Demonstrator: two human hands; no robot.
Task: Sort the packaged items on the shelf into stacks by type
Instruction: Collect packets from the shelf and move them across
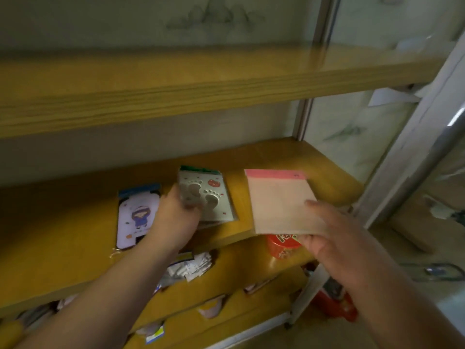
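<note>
Mid-sort: my right hand (pixel 334 238) pinches pink pack (pixel 279 200) over the shelf (pixel 289 157); left hand (pixel 176 217) grips footprint pack (pixel 208 195). Next, I reckon: pink needs own spot.

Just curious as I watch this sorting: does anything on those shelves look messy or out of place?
Yes. On the lower shelf, small white packets lie in a loose, jumbled heap, spilling toward the front edge, unlike the flat packages above.
</note>
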